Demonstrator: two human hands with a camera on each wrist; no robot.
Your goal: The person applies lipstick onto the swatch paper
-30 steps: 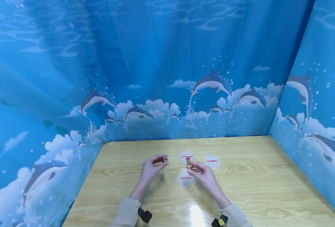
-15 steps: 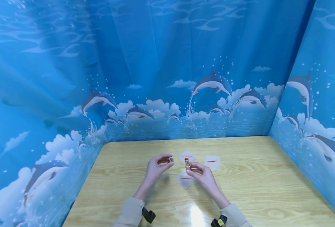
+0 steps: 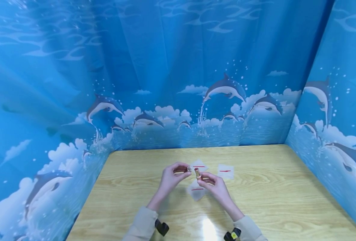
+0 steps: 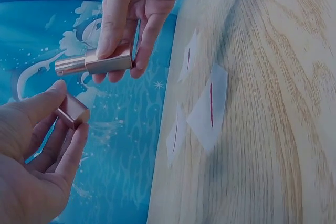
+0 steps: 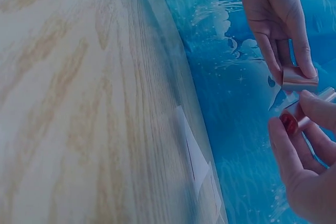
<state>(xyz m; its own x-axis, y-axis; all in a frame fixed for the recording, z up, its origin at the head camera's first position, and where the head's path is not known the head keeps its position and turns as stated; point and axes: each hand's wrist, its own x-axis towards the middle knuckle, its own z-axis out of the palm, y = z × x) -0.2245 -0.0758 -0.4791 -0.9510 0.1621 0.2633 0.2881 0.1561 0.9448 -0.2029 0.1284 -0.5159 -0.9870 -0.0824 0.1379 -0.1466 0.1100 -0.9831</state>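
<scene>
My left hand (image 3: 169,179) pinches a small rose-gold lipstick cap (image 3: 189,169) between thumb and fingers. The cap's hollow end faces the lipstick (image 3: 197,174), whose metallic body my right hand (image 3: 217,188) grips near its base. Its narrower upper part points up and leans a little left, with a dark red top. A small gap separates cap and tube, both held above the table. From the left wrist, the cap (image 4: 73,110) and the lipstick tube (image 4: 108,60) appear apart. In the right wrist view, a red disc shows on the base of the lipstick (image 5: 295,118).
Three small white paper pieces lie on the wood-grain table (image 3: 129,197), each with a red line: a back paper (image 3: 202,163), a right paper (image 3: 230,174) and a front paper (image 3: 196,194). A blue dolphin curtain (image 3: 166,67) stands behind and at both sides.
My left hand has moved right with the cap, closing most of the distance to the lipstick. The lipstick has tilted slightly left, while my right hand has stayed nearly in place.
</scene>
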